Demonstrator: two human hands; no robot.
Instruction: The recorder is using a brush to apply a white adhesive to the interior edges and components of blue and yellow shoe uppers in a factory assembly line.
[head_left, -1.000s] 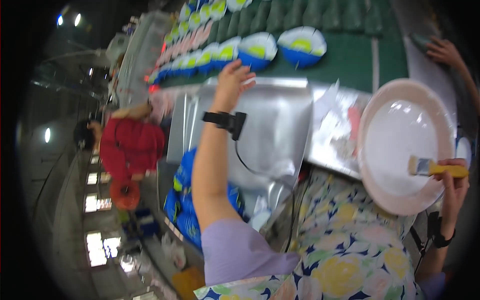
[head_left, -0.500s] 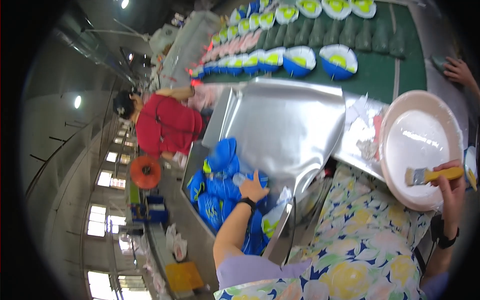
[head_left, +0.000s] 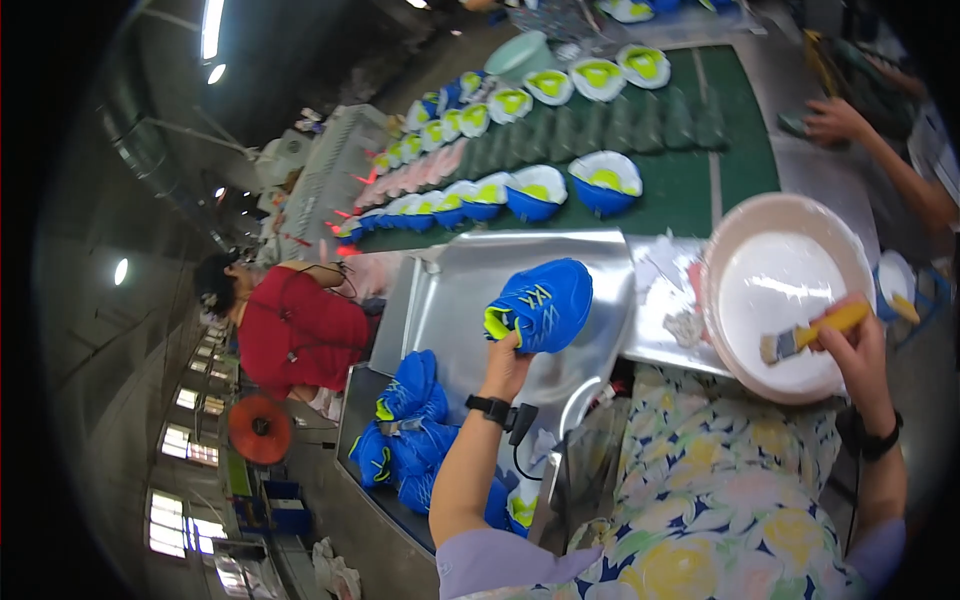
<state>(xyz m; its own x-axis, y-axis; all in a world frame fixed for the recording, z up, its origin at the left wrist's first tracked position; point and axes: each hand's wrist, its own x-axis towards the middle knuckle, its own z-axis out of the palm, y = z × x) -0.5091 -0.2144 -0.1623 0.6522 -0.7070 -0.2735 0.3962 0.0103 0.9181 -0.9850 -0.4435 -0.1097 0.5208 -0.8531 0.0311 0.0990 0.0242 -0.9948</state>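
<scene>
My left hand (head_left: 507,368) grips a blue shoe upper (head_left: 558,300) with yellow-green lining by its collar, raised over the shiny metal tray (head_left: 480,262). My fingers are partly hidden behind the upper. In my right hand (head_left: 858,352) is a paintbrush (head_left: 840,318) with a yellow handle. Its bristles hang over a pale round basin (head_left: 716,300) that contains white liquid (head_left: 775,265). Several more blue shoe uppers (head_left: 408,385) lie heaped in a grey bin below and left of the tray.
Rows of blue-and-white shoe uppers (head_left: 605,190) and dark green pieces (head_left: 620,125) stand on a green conveyor belt (head_left: 745,150). A co-worker's hand (head_left: 835,122) is at far right; a person in red (head_left: 300,330) is at left. An orange fan (head_left: 260,430) stands behind.
My left hand has come up from the heap and now holds one blue shoe upper over the metal tray. The brush stays in my right hand over the basin. The view has shifted.
</scene>
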